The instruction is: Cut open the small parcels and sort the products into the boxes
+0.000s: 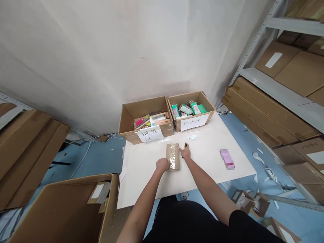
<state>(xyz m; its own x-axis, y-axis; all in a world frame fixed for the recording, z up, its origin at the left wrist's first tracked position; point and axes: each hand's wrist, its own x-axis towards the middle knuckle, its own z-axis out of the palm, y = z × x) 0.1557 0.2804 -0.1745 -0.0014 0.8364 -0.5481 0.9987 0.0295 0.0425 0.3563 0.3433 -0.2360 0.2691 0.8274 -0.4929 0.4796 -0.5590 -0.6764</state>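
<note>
The left hand [162, 164] touches a brown, taped cardboard box [173, 157] on the white desk [146, 162], likely steadying it; can't tell if its fingers squeeze. The right hand [185, 152] has fingers wrapped around a thin black-and-yellow tool [185, 145].

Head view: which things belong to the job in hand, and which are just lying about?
In use:
- taped parcel, gripped at its edge by the left hand
- yellow-and-black tool, in the right hand
- white table under the parcel

Apparently lying about:
- pink pixelated item
- small scrap
- shelf cartons

Unclear: two labelled boxes behind, untouched.
</note>
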